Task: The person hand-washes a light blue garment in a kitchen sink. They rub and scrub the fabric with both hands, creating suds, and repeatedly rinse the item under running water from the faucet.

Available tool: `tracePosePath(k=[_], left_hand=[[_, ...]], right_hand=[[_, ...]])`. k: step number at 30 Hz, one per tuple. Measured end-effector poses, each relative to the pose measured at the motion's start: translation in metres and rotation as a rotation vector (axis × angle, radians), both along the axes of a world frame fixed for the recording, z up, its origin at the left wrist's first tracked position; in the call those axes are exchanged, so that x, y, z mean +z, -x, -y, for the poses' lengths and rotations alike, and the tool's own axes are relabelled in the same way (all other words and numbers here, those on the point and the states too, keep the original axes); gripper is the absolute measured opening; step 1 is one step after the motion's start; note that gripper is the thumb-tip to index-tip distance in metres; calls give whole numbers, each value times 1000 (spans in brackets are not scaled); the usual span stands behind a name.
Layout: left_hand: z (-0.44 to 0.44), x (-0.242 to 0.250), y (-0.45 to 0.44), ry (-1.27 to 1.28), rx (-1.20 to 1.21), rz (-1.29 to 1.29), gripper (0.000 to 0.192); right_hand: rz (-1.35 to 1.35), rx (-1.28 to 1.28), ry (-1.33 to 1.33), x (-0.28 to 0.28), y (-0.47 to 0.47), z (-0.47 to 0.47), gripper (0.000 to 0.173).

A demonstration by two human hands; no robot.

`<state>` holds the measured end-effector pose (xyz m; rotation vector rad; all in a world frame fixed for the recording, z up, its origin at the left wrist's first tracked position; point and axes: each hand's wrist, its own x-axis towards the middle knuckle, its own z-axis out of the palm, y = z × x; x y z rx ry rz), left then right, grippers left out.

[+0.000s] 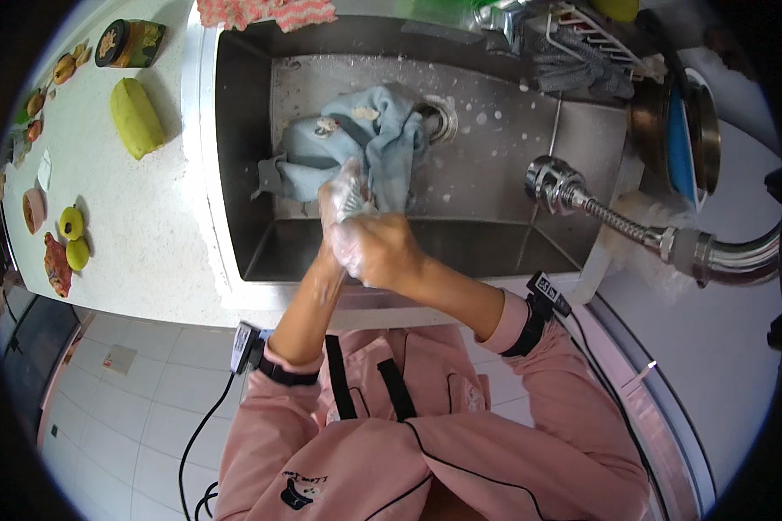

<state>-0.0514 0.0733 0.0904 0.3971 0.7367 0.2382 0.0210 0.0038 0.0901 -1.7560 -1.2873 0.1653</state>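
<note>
A wet light-blue cloth garment (pixel 339 143) with a small printed pattern lies bunched in the stainless steel sink (pixel 489 156), beside the drain (pixel 438 120). Over its near edge, my left hand (pixel 339 198) and my right hand (pixel 378 247) are pressed together, both covered with white suds. Whitish, ridged, soapy material (pixel 352 198) shows between them; whether it is part of the garment cannot be told. My right fingers are curled around it, and my left hand clasps it from the other side.
A chrome faucet head (pixel 550 185) on a flexible hose reaches over the sink's right side. A grey cloth (pixel 573 68) hangs by a wire rack at the back right. On the left counter (pixel 169 221) stand a jar (pixel 130 43), a yellow-green fruit (pixel 137 118) and several smaller fruits.
</note>
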Motion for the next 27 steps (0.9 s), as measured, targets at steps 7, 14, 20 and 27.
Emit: tracePosePath(k=[7, 14, 20, 27], left_hand=[[8, -1, -1, -164, -16, -188, 15], [6, -18, 12, -57, -5, 215, 23], [9, -7, 7, 43, 127, -179, 40], [-9, 8, 7, -23, 88, -348, 46]], right_hand=[[-44, 83, -146, 16, 1, -6, 17], [-38, -46, 64, 1, 1, 0, 17], [-1011, -378, 207, -28, -28, 9, 7], [-933, -263, 128, -27, -2, 15, 15]])
